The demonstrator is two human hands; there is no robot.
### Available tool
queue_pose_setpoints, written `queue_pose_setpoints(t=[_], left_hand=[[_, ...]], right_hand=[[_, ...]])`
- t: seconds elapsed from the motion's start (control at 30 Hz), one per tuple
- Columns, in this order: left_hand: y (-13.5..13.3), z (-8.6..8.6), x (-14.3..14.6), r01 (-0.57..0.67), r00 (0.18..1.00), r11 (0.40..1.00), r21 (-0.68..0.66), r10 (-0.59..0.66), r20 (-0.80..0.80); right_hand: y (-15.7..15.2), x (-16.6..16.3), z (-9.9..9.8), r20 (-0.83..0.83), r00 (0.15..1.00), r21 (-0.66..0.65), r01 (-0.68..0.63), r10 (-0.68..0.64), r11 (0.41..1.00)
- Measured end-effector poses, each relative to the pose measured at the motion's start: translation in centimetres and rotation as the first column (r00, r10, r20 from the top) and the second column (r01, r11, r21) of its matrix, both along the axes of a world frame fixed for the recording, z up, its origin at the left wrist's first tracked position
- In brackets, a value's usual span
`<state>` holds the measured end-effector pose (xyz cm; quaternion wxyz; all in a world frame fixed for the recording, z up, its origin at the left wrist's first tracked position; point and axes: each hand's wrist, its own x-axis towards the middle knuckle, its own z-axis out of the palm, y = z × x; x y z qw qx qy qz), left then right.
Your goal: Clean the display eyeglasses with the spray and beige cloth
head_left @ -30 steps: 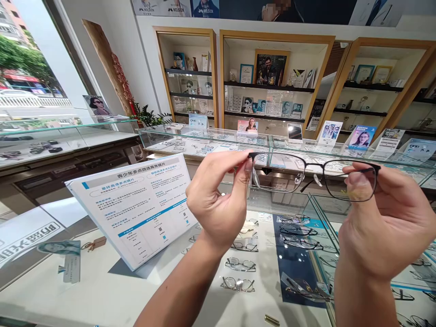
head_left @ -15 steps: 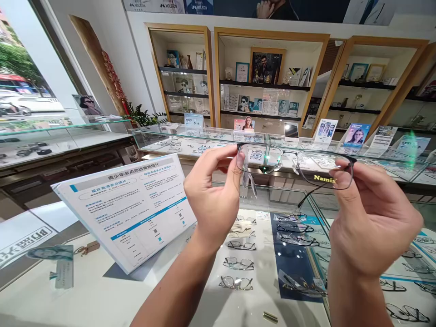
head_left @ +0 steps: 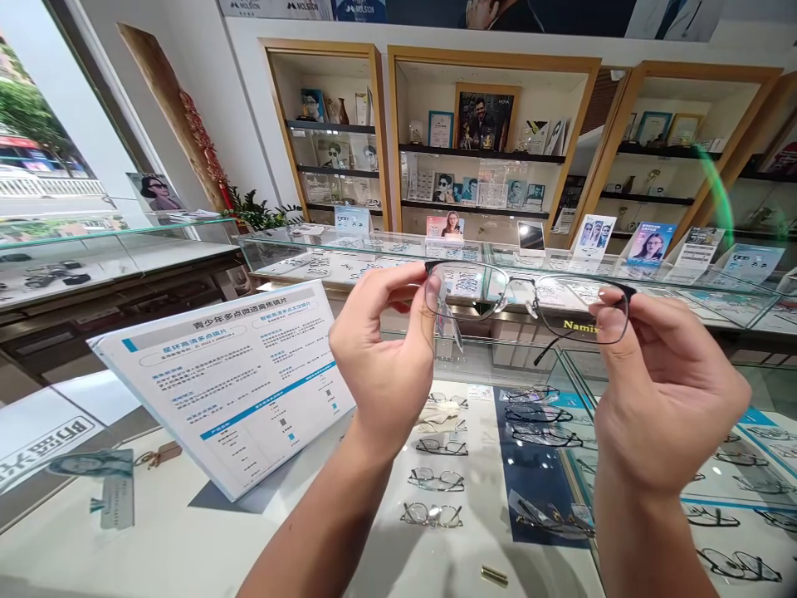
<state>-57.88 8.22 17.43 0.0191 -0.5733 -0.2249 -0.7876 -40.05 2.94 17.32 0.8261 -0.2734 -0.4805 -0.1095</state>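
Observation:
Both hands hold up a pair of eyeglasses (head_left: 521, 282) with a dark upper rim, raised over the glass display counter. My left hand (head_left: 389, 349) pinches the left end of the frame between thumb and fingers, the thumb behind the left lens. At the other end, my right hand (head_left: 663, 382) grips the right rim and hinge in the same way. Gold lettering "Namix" shows on the right lens. A clear tag (head_left: 449, 325) dangles by the left lens. One dark temple tip points down below the bridge.
A white printed sign (head_left: 237, 399) leans at the left. Rows of eyeglasses (head_left: 436, 479) and a dark blue mat (head_left: 520, 490) lie below my hands. A plastic-wrapped card (head_left: 117, 490) and a small gold piece (head_left: 494, 575) are nearby. Wooden shelves (head_left: 491, 62) stand behind.
The eyeglasses and both hands have shifted slightly left, the right hand more than the left. Both hands keep hold of the frame.

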Motion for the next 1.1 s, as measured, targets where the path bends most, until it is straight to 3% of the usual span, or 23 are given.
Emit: queue_pose_setpoints(t=[0.7,1.0,1.1], left_hand=[[-2.1,0.3,-0.1,0.038,0.996,0.994,0.104,-0.029,-0.086],[-0.8,0.2,-0.2,0.059,0.994,0.997,0.056,-0.053,-0.097],[-0.1,0.0,-0.2,0.045,0.995,0.997,0.06,-0.039,-0.088]], right_hand=[[0.9,1.1,-0.2,-0.032,0.997,-0.133,0.058,-0.063,0.989],[1.1,1.0,-0.2,-0.066,0.998,-0.185,-0.026,0.014,0.982],[1.3,1.1,-0.3,-0.116,0.989,-0.196,-0.114,0.093,0.974]])
